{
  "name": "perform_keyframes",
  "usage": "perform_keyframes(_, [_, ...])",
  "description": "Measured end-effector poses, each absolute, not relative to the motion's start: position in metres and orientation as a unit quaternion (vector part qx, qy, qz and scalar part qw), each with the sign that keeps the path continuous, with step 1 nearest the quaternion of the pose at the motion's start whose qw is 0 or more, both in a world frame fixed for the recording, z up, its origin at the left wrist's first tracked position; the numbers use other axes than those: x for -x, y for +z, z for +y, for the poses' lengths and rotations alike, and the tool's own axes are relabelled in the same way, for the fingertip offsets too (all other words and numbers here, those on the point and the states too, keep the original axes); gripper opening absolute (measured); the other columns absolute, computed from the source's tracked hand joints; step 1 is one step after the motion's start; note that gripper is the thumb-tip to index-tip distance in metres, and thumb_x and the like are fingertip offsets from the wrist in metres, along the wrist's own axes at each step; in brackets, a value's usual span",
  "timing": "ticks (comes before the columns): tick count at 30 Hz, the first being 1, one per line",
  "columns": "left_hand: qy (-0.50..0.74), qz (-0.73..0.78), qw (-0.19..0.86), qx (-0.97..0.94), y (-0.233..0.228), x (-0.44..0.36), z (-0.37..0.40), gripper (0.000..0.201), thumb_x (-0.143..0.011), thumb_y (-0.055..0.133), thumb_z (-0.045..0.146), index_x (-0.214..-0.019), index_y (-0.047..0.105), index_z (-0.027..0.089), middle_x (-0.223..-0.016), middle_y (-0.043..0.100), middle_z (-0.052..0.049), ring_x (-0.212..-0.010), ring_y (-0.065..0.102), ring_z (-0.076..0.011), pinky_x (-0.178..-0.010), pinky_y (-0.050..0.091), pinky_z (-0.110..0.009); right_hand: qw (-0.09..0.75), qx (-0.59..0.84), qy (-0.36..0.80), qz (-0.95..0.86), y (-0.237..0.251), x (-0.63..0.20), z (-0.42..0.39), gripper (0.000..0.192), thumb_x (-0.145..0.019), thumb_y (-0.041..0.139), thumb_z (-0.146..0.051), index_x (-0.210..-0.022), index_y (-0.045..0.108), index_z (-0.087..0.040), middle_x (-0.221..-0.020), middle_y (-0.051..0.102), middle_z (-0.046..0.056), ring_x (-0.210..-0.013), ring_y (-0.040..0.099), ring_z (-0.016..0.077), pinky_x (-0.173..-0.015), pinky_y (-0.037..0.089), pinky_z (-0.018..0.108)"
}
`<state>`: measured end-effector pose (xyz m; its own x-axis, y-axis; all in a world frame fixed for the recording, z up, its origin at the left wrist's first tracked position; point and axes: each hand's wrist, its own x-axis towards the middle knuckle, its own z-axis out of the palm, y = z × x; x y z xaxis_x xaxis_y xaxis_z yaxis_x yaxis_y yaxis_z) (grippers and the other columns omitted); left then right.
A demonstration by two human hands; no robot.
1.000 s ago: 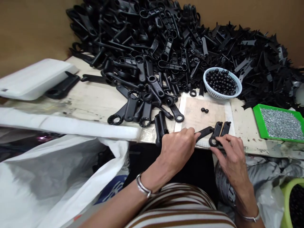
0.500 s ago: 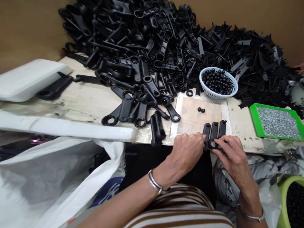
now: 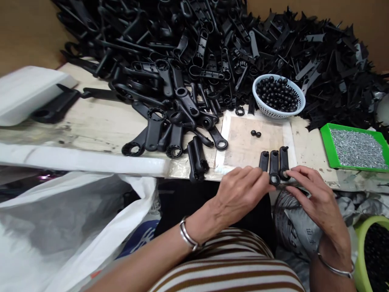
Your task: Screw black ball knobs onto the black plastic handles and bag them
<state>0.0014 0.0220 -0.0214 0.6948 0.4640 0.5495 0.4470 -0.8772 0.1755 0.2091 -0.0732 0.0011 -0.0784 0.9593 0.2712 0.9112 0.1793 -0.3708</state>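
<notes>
Three black plastic crank handles stand in a row at the table's front edge: a left one (image 3: pixel 264 159), a middle one (image 3: pixel 274 162) and a right one (image 3: pixel 283 157). My left hand (image 3: pixel 241 192) has its fingers curled over the lower end of the left handle, hiding it, and its thumb reaches below the middle handle's ring. With thumb and index finger, my right hand (image 3: pixel 317 194) grips the ring end of the right handle. Two small black balls (image 3: pixel 255 133) lie behind the row on the taped board (image 3: pixel 240 150).
A large heap of black handles (image 3: pixel 164 77) covers the left and back, beside a pile of flat black pieces (image 3: pixel 328 61). A blue basket (image 3: pixel 258 103) holds black balls. A green tray (image 3: pixel 332 152) holds small metal pieces. White foam (image 3: pixel 33 91) lies at left.
My right hand has shifted from the middle handle to the right one. My left hand's thumb has moved toward the middle handle's lower end. The camera view has tilted slightly.
</notes>
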Motion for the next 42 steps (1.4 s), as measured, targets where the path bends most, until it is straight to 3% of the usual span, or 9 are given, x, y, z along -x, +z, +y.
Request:
perform_keyframes(3, [0.313,0.157,0.006,-0.937,-0.032,-0.006,0.024,0.026,-0.098,0.053,0.026,-0.119,0.058,0.011,-0.124,0.067,-0.013,-0.117,0.063,-0.0245,-0.094,0.05,-0.039,0.206,0.641,0.032,-0.738,-0.006,-0.209,-0.072,0.04,-0.094,0.055,-0.021,-0.133,0.053,-0.027,-0.125,0.056,0.011,-0.117,0.056,0.0229,-0.098,0.051,0.04])
perform_keyframes(5, [0.289,0.145,0.017,-0.946,-0.041,-0.012,0.025,0.032,-0.098,0.052,0.018,-0.128,0.053,0.008,-0.134,0.061,-0.016,-0.131,0.054,-0.0263,-0.107,0.044,-0.047,0.197,0.64,0.026,-0.742,-0.01,-0.207,-0.069,0.038,-0.094,0.055,-0.022,-0.132,0.055,-0.025,-0.124,0.056,0.012,-0.117,0.055,0.023,-0.098,0.051,0.04])
perform_keyframes(16, [0.341,0.129,-0.002,-0.931,-0.06,-0.019,0.015,0.029,-0.094,0.053,0.009,-0.122,0.058,0.004,-0.128,0.066,-0.016,-0.125,0.059,-0.0297,-0.105,0.051,-0.049,0.215,0.615,0.073,-0.756,-0.001,-0.205,-0.067,0.025,-0.096,0.048,-0.017,-0.115,0.061,-0.024,-0.101,0.06,0.008,-0.099,0.059,0.02,-0.086,0.053,0.035])
perform_keyframes(22, [0.346,0.148,0.01,-0.926,-0.063,-0.022,0.017,0.029,-0.095,0.055,0.012,-0.123,0.058,0.003,-0.129,0.065,-0.018,-0.127,0.058,-0.03,-0.108,0.047,-0.052,0.202,0.644,0.047,-0.737,-0.009,-0.204,-0.06,0.035,-0.096,0.049,-0.018,-0.13,0.053,-0.024,-0.118,0.057,0.011,-0.112,0.056,0.0224,-0.095,0.052,0.04])
perform_keyframes(42, [0.342,0.171,-0.012,-0.924,-0.062,-0.032,0.002,0.028,-0.097,0.051,0.017,-0.121,0.061,0.006,-0.129,0.065,-0.015,-0.126,0.059,-0.0281,-0.106,0.049,-0.047,0.183,0.657,0.015,-0.732,-0.01,-0.201,-0.087,0.038,-0.095,0.048,-0.015,-0.132,0.051,-0.023,-0.114,0.058,0.012,-0.109,0.057,0.0236,-0.093,0.051,0.041])
